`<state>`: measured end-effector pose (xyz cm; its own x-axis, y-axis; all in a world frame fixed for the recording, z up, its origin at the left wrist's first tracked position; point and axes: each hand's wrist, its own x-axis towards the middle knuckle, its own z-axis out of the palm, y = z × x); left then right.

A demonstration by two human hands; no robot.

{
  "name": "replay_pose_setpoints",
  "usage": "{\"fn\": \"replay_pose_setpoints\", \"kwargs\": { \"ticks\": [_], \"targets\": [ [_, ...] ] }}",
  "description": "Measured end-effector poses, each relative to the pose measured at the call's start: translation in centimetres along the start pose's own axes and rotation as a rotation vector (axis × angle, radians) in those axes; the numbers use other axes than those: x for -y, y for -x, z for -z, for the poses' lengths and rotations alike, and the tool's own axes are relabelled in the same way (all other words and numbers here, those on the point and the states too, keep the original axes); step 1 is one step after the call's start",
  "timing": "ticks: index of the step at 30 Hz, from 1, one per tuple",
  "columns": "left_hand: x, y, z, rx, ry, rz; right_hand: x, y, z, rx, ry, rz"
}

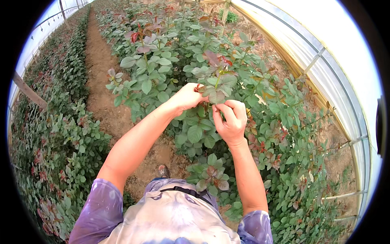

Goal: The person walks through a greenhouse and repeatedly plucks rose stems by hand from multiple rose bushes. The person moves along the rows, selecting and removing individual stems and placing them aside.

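In front of me a rose shoot [218,80] rises out of the bush, with dark green leaves and a reddish top. My left hand [191,97] is closed around its left side, just below the upper leaves; the fingertips are partly hidden by foliage. A small dark red leaf [198,88] curls over that hand near the thumb. From the right, my right hand [231,117] pinches at the shoot with thumb and forefinger, right under a broad purplish green leaf [216,96]. The exact bit between those fingertips is too small to make out.
Dense rose bushes [195,134] fill the row ahead and to my right. A bare soil path [99,67] runs along the left, with another rose row [58,128] beyond it. Plastic greenhouse sheeting [332,76] on metal tubes curves along the right. A wooden post [225,15] stands ahead.
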<state>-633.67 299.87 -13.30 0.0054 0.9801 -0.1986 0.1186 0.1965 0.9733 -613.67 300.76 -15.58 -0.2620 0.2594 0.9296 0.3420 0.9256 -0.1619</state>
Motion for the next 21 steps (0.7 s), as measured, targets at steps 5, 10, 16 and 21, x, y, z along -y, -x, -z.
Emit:
{"fn": "replay_pose_setpoints", "kwargs": {
  "ticks": [5,10,16,21],
  "targets": [
    [0.8,-0.8,4.6,0.116,0.428,0.167,4.0,3.4,1.4,0.25,-0.317,-0.492],
    [7.6,2.5,13.4,0.272,0.146,0.027,3.0,9.4,-2.1,0.443,-0.33,-0.891],
    [8.9,2.5,9.9,0.118,-0.262,-0.093,1.3,6.2,-6.1,0.679,-0.066,-0.834],
    [9.8,-0.6,4.9,0.237,-0.481,-0.639,-1.8,6.6,-6.4,0.804,-0.109,-0.594]
  ]
}}
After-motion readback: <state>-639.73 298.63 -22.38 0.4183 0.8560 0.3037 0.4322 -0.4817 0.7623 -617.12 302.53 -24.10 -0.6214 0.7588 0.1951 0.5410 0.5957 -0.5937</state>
